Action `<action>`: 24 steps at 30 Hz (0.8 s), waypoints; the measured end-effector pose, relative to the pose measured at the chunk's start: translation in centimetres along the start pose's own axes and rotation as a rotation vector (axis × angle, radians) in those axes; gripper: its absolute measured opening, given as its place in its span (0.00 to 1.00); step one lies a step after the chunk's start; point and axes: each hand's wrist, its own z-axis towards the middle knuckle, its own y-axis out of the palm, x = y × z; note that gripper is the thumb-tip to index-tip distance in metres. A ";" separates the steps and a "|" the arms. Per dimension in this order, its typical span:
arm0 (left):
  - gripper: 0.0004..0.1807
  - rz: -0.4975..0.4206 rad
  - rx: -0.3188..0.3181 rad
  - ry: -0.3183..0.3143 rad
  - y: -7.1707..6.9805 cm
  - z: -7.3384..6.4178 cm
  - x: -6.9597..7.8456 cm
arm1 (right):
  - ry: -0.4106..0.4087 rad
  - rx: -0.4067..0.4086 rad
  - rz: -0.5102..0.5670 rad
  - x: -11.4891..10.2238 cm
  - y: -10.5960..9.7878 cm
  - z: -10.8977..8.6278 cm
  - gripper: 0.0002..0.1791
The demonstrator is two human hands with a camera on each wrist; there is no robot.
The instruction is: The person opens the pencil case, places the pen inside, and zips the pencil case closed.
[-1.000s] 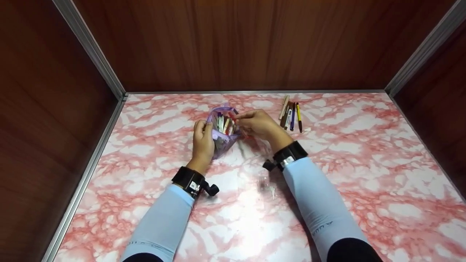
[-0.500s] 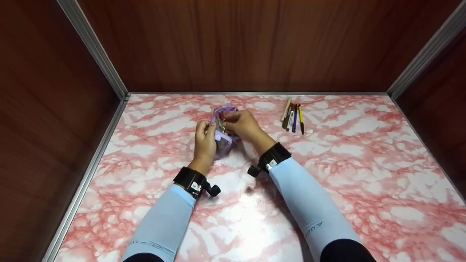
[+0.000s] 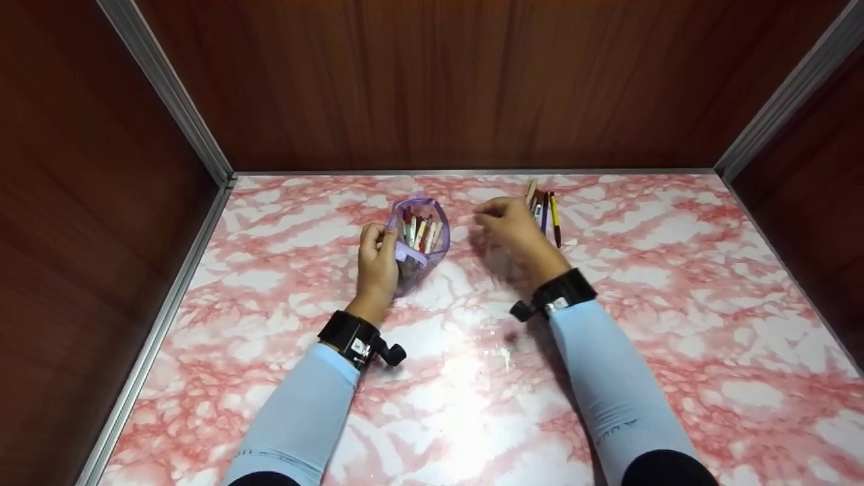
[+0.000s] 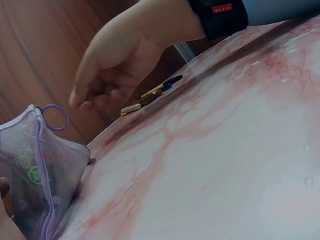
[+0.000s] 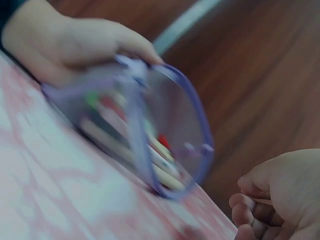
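My left hand [image 3: 379, 260] grips the side of a purple mesh pencil case [image 3: 410, 254], its mouth held wide and tilted up. Several pens and markers [image 3: 422, 233] stand inside, red, white, cream and green among them. A plastic ring hangs at the case's corner in the left wrist view. My right hand [image 3: 513, 223] is raised to the right of the case, apart from it, its fingers loosely bent with nothing in them. Just past it lie several loose pens, among them a yellow one [image 3: 555, 219], a dark blue one [image 3: 544, 214] and a cream one [image 3: 532, 186].
The table [image 3: 304, 378] has a pink-and-white marbled top. Wood-grain panels [image 3: 472, 88] with metal edging rise at the back and both sides. A small white scrap [image 3: 570, 242] lies beside the yellow pen.
My right hand has put a red pen into the pencil case, let it go and drawn back right toward the loose pens. My left hand keeps its hold on the case.
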 end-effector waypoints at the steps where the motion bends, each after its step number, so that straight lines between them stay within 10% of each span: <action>1: 0.10 0.002 0.000 -0.001 0.0 0.0 0.0 | 0.011 0.014 0.033 0.3 -0.8 0.0 0.15; 4: 0.10 0.008 0.001 -0.001 0.0 0.0 0.0 | 0.064 0.053 0.085 0.9 -3.2 -0.4 0.17; 12: 0.11 -0.009 0.002 0.014 -0.1 0.0 0.1 | -0.005 0.230 -0.198 2.6 -8.5 0.0 0.20; 24: 0.12 -0.033 -0.005 -0.005 -0.1 -0.1 0.1 | 0.133 0.255 -0.228 4.7 -10.7 -1.2 0.24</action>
